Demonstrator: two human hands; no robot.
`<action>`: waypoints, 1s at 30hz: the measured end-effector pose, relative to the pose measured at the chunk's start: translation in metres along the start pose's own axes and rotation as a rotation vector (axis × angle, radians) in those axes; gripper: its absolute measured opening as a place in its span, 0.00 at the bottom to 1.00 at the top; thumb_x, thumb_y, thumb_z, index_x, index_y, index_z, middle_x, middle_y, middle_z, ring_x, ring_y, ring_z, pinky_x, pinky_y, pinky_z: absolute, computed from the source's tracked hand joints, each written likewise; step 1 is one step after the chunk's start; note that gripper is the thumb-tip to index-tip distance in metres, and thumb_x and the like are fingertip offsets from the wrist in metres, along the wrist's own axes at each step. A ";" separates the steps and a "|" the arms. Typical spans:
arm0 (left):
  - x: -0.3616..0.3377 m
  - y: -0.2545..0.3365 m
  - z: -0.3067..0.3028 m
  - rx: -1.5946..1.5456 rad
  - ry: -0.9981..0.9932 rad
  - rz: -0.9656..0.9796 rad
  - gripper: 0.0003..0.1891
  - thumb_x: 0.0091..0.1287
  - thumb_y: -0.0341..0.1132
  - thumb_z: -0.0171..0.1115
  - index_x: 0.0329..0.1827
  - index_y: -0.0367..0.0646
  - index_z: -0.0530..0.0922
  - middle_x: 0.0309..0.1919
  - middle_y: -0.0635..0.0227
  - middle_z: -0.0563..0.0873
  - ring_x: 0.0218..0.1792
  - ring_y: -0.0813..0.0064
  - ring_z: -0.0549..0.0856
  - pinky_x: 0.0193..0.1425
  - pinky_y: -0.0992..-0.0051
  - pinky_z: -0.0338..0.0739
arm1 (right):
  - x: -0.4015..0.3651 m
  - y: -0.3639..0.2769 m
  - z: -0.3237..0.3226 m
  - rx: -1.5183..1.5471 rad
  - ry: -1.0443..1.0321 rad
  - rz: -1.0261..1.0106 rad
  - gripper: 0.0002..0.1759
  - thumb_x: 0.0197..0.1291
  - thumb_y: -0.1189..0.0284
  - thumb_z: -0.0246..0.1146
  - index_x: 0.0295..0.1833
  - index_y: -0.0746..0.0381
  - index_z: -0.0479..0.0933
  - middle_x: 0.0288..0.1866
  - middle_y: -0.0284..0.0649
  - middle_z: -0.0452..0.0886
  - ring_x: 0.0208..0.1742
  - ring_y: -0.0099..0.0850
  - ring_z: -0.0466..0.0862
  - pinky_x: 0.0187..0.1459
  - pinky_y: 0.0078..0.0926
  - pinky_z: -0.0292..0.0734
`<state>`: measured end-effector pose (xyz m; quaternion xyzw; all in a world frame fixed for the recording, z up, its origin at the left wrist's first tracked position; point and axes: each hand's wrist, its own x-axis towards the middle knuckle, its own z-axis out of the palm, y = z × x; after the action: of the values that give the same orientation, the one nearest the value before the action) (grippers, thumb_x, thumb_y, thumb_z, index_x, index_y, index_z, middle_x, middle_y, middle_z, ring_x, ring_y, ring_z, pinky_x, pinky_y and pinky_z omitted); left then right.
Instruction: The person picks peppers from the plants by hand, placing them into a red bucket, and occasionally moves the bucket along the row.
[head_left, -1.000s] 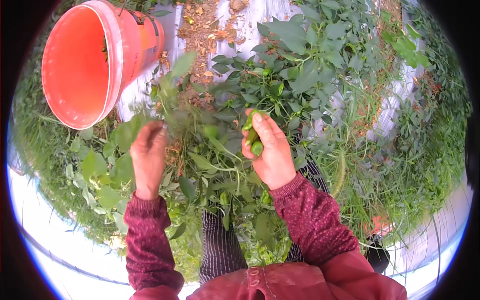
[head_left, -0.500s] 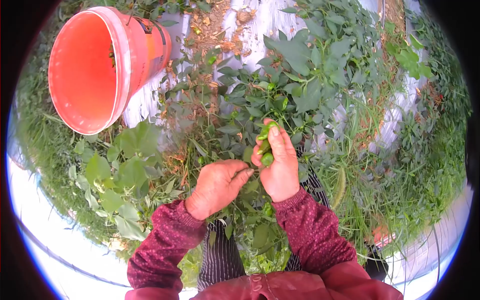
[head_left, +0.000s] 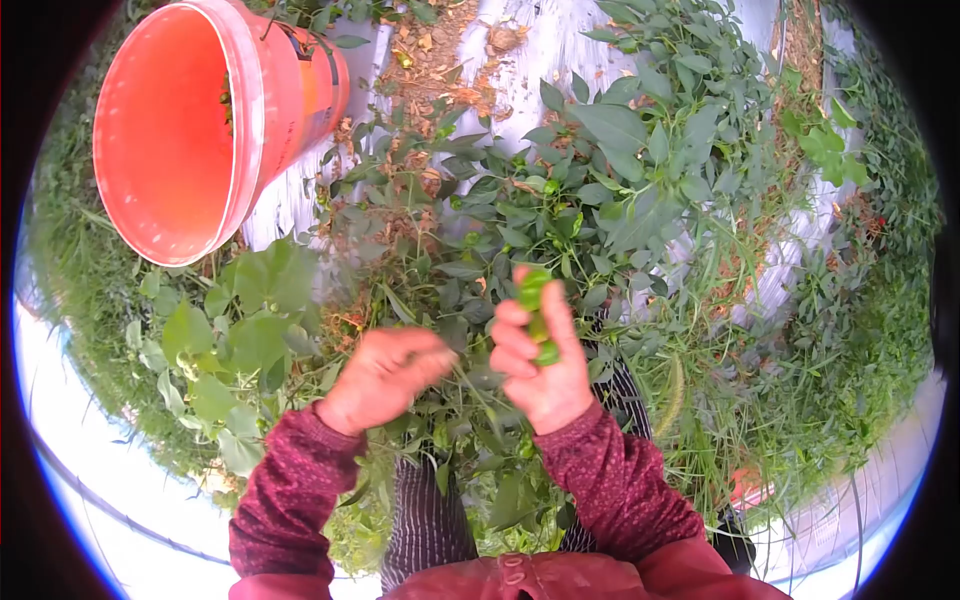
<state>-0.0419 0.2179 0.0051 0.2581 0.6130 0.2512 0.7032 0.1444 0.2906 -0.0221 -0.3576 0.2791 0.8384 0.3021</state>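
Note:
My right hand (head_left: 548, 372) is closed around several green peppers (head_left: 537, 300), which show between the thumb and the curled fingers. To its left, my left hand (head_left: 385, 378) is blurred by motion, with thumb and fingers drawn together. A thin pale green stem (head_left: 478, 395) runs down and right from near its fingertips; I cannot tell whether they grip it. Both hands are over a leafy pepper plant (head_left: 465, 430) in front of my legs. Small green peppers (head_left: 551, 187) hang among the leaves of the plants just ahead.
An orange-red bucket (head_left: 290, 110) lies tipped at the upper left, its mouth toward me and some green at its inner wall. Silvery mulch film (head_left: 545, 70) covers the ground between plants. Broad-leaved plants (head_left: 225, 350) grow at left, tall grass (head_left: 740, 400) at right.
My left hand has moved left, away from my right hand. My right hand has drawn slightly down and left, curling its fingers around the peppers. The view has shifted a little.

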 end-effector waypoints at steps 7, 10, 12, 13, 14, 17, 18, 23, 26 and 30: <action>0.011 -0.025 -0.098 1.463 0.604 0.003 0.13 0.56 0.29 0.64 0.45 0.43 0.81 0.41 0.62 0.84 0.46 0.68 0.82 0.51 0.64 0.75 | 0.004 0.014 -0.007 -0.184 0.133 -0.089 0.16 0.65 0.59 0.58 0.51 0.56 0.71 0.30 0.29 0.75 0.20 0.17 0.70 0.18 0.13 0.60; 0.069 0.008 -0.061 1.445 0.480 0.296 0.18 0.53 0.24 0.60 0.49 0.41 0.77 0.49 0.58 0.80 0.53 0.58 0.78 0.56 0.63 0.73 | -0.001 0.025 -0.006 -0.442 0.156 0.007 0.13 0.65 0.63 0.59 0.50 0.57 0.74 0.31 0.30 0.76 0.23 0.17 0.73 0.21 0.14 0.62; 0.107 0.008 -0.036 1.250 0.197 0.341 0.21 0.51 0.21 0.57 0.51 0.40 0.77 0.49 0.57 0.80 0.54 0.55 0.77 0.58 0.64 0.72 | -0.002 0.029 -0.013 -0.396 0.221 0.031 0.13 0.65 0.63 0.59 0.51 0.57 0.74 0.31 0.30 0.76 0.24 0.17 0.73 0.21 0.14 0.62; 0.127 -0.004 -0.027 1.247 0.032 0.269 0.22 0.50 0.20 0.56 0.51 0.40 0.77 0.48 0.57 0.80 0.54 0.54 0.77 0.57 0.64 0.73 | -0.001 0.030 -0.016 -0.349 0.267 0.055 0.14 0.64 0.63 0.60 0.51 0.57 0.74 0.30 0.31 0.75 0.24 0.18 0.73 0.22 0.14 0.63; 0.146 -0.020 -0.019 1.238 -0.078 0.147 0.22 0.50 0.19 0.55 0.51 0.40 0.77 0.48 0.57 0.79 0.53 0.54 0.78 0.56 0.63 0.73 | 0.000 0.033 -0.020 -0.310 0.295 0.067 0.14 0.64 0.64 0.60 0.51 0.58 0.75 0.29 0.30 0.75 0.25 0.18 0.74 0.23 0.14 0.64; 0.185 -0.087 -0.016 1.180 -0.241 0.096 0.23 0.49 0.19 0.55 0.52 0.40 0.77 0.48 0.56 0.79 0.51 0.54 0.79 0.55 0.62 0.73 | 0.000 0.035 -0.024 -0.362 0.273 0.104 0.17 0.65 0.61 0.58 0.53 0.60 0.72 0.32 0.35 0.75 0.23 0.22 0.71 0.23 0.19 0.62; 0.187 -0.103 -0.014 1.134 -0.301 0.155 0.23 0.49 0.20 0.55 0.52 0.40 0.77 0.48 0.56 0.79 0.50 0.53 0.79 0.55 0.62 0.74 | -0.001 0.035 -0.025 -0.400 0.287 0.104 0.17 0.65 0.61 0.58 0.53 0.61 0.71 0.32 0.35 0.75 0.24 0.22 0.71 0.24 0.19 0.63; 0.166 -0.096 -0.013 1.105 -0.374 0.060 0.18 0.50 0.24 0.56 0.47 0.38 0.79 0.48 0.55 0.78 0.48 0.54 0.80 0.54 0.62 0.74 | 0.003 0.035 -0.033 -0.230 0.311 0.092 0.15 0.64 0.65 0.60 0.52 0.61 0.74 0.29 0.32 0.75 0.25 0.20 0.74 0.24 0.17 0.66; 0.138 -0.081 -0.007 1.346 -0.202 0.245 0.10 0.47 0.29 0.60 0.34 0.40 0.77 0.40 0.53 0.78 0.44 0.58 0.80 0.51 0.65 0.74 | 0.005 0.036 -0.029 -0.246 0.283 0.092 0.14 0.65 0.65 0.60 0.51 0.61 0.75 0.29 0.32 0.75 0.25 0.20 0.74 0.24 0.17 0.66; 0.105 -0.071 0.003 1.400 -0.131 0.505 0.12 0.51 0.33 0.59 0.37 0.39 0.75 0.33 0.62 0.76 0.41 0.62 0.78 0.51 0.65 0.72 | 0.008 0.033 -0.027 -0.286 0.311 0.022 0.12 0.64 0.65 0.60 0.48 0.60 0.76 0.30 0.32 0.76 0.25 0.20 0.74 0.23 0.17 0.66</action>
<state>-0.0237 0.2357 -0.1195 0.7928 0.5085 -0.0599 0.3305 0.1287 0.2527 -0.0360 -0.5190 0.2043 0.8074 0.1924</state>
